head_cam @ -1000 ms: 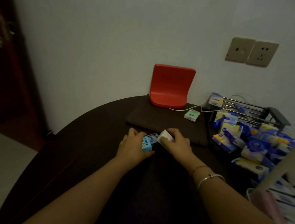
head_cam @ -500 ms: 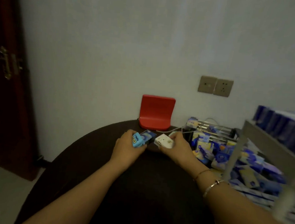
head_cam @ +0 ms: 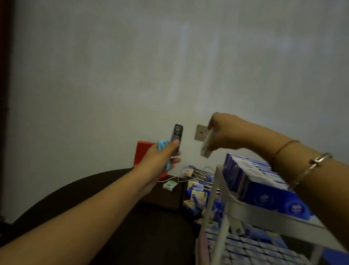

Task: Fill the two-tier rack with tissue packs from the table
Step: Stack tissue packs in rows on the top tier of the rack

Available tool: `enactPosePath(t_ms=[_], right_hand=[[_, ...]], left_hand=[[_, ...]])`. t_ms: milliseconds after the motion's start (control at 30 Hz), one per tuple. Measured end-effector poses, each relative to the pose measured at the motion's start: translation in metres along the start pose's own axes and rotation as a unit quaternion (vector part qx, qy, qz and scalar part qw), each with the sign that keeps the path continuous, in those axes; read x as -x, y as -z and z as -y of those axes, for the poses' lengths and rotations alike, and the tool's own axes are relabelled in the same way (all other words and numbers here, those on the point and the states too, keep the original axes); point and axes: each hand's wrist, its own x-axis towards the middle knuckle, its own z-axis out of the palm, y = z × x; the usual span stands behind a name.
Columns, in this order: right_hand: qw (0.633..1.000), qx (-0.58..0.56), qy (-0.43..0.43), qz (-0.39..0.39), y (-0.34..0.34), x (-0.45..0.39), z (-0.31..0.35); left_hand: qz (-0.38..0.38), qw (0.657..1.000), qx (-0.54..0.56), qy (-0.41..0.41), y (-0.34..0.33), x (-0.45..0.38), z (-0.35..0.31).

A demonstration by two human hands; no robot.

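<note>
While the two-tier rack [head_cam: 267, 215] stands at the table's [head_cam: 104, 221] right side, both hands are raised beyond it, probably to drop packs in from above. In the head view, the right hand [head_cam: 221, 134] pinches a white tissue pack [head_cam: 207, 145] above the rack's far end; the left hand [head_cam: 163, 154], left of the rack, grips a light-blue pack [head_cam: 162, 150] and a dark pack [head_cam: 176, 136]. Loose packs [head_cam: 196, 194] lie behind the rack.

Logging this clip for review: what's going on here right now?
A person is stocking a two-tier rack with tissue packs. The right hand holds a white pack above the top tier's row of blue packs. The left hand grips a light blue pack and a dark pack, raised above the table.
</note>
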Motion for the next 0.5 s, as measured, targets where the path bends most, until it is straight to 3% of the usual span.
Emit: enactPosePath(t_ms=[233, 500], right_hand=[[0.995, 0.014, -0.011, 0.101, 0.001, 0.005, -0.043], [1.000, 0.009, -0.003, 0.014, -0.021, 0.001, -0.053]], left_hand=[[0.121, 0.992, 0.033, 0.028, -0.049, 0.013, -0.023], [0.127, 0.988, 0.034, 0.076, -0.083, 0.002, -0.023]])
